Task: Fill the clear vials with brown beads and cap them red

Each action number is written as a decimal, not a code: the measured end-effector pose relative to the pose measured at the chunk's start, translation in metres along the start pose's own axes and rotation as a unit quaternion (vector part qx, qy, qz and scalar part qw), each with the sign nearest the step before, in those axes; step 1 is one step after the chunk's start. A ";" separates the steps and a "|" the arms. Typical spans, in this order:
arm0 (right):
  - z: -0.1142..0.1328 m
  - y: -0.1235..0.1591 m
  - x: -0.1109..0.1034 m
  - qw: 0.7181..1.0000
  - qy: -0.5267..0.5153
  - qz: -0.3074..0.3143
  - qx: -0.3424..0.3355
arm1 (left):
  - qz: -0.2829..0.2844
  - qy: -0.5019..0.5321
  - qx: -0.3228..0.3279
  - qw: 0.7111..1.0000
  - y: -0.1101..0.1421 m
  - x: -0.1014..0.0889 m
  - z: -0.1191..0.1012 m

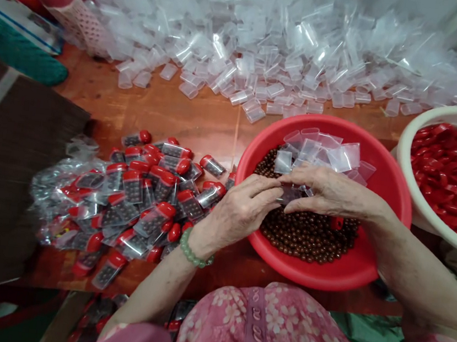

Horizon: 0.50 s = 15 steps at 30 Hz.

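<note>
Over a red basin [311,278], my left hand [244,209] and my right hand [326,191] meet at a small clear plastic case [289,195]. The left fingers close on its left end and the right thumb and fingers grip it from the other side. My fingers partly cover the case, so its contents are hard to make out. Brown round beads [307,239] fill the basin's bottom below my hands. Several flat clear cases [344,156] lie on the beads at the basin's far side. A red cap piece [336,223] shows under my right hand.
Filled cases with red caps [160,185] are heaped on the wooden table [148,108] at left, beside a clear bag [53,188]. A large pile of clear cases [268,48] spreads across the back. A white basin [407,143] of red caps [453,176] stands at right.
</note>
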State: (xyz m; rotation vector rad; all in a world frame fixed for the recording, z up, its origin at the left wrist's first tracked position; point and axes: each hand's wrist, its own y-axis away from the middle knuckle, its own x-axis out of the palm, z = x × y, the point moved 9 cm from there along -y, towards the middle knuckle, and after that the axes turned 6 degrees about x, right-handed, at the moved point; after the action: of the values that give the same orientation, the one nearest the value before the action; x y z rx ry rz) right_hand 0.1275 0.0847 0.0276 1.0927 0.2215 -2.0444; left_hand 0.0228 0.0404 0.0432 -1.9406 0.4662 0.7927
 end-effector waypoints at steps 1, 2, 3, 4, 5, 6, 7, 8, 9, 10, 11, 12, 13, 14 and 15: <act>-0.001 0.000 0.005 1.000 0.015 0.017 0.010 | -0.008 0.008 -0.013 1.000 0.002 0.001 0.002; -0.003 0.000 0.012 0.998 0.037 0.038 0.023 | -0.013 0.015 -0.028 0.999 0.004 0.002 0.004; -0.006 0.001 0.020 0.995 0.065 0.060 0.041 | -0.017 0.024 -0.042 0.999 0.006 0.001 0.007; -0.011 0.002 0.028 0.990 0.099 0.080 0.062 | -0.019 0.035 -0.054 0.998 0.007 0.001 0.009; -0.016 0.003 0.034 0.983 0.134 0.096 0.082 | -0.020 0.048 -0.063 0.997 0.008 0.000 0.011; -0.019 0.004 0.040 0.975 0.168 0.105 0.099 | -0.023 0.060 -0.070 0.995 0.009 0.000 0.013; -0.022 0.005 0.043 0.968 0.194 0.111 0.110 | -0.025 0.070 -0.077 0.994 0.009 -0.001 0.016; -0.023 0.005 0.046 0.965 0.208 0.114 0.116 | -0.028 0.075 -0.084 0.993 0.010 -0.002 0.018; -0.023 0.005 0.046 0.965 0.207 0.113 0.118 | -0.029 0.075 -0.091 0.993 0.010 -0.002 0.020; -0.021 0.004 0.046 0.968 0.191 0.110 0.118 | -0.031 0.071 -0.099 0.992 0.010 -0.001 0.023; -0.020 0.002 0.044 0.974 0.163 0.099 0.120 | -0.036 0.068 -0.108 0.991 0.010 -0.001 0.026; -0.019 -0.001 0.040 0.981 0.126 0.079 0.123 | -0.043 0.066 -0.117 0.990 0.011 -0.001 0.029; -0.018 -0.005 0.036 0.987 0.084 0.049 0.126 | -0.053 0.064 -0.125 0.989 0.011 -0.001 0.031; -0.017 -0.008 0.033 0.990 0.044 0.013 0.130 | -0.064 0.061 -0.129 0.988 0.011 -0.001 0.032; -0.017 -0.011 0.031 0.990 0.011 -0.024 0.136 | -0.076 0.055 -0.131 0.987 0.012 -0.002 0.033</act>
State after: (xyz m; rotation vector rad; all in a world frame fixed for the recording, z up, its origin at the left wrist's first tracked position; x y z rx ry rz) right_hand 0.1202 0.0833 -0.0083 1.2853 -0.0213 -2.1503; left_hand 0.0033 0.0641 0.0261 -2.2434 0.2851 0.6771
